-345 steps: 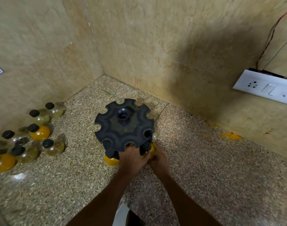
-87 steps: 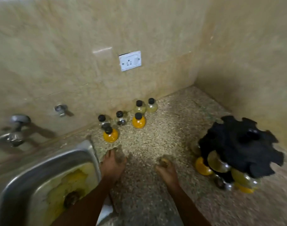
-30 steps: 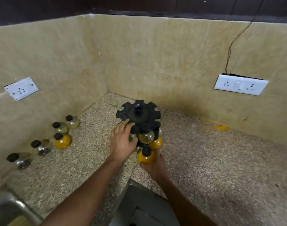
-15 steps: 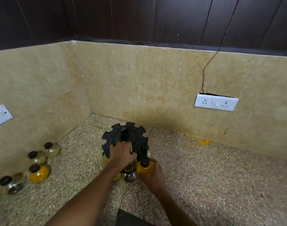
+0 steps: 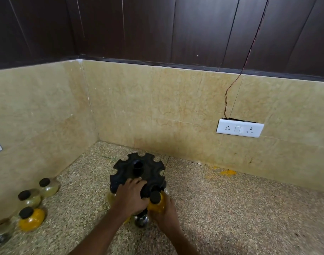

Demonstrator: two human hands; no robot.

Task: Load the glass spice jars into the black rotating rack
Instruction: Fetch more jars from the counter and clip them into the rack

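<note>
Yellow spice jar [image 5: 156,203] clasped in the right hand [image 5: 165,212] at a near-edge notch of the black rotating rack [image 5: 138,173], steadied under the clenched left hand [image 5: 130,197]; seating step in hand, next calling for sliding the neck home into the slot.

Two bare forearms; left hand [image 5: 129,196], right hand [image 5: 166,214] ungloved; no sleeves, rings visible.

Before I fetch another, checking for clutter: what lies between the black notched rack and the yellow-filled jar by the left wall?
Head view: only bare speckled countertop between the rack and that jar.
</note>
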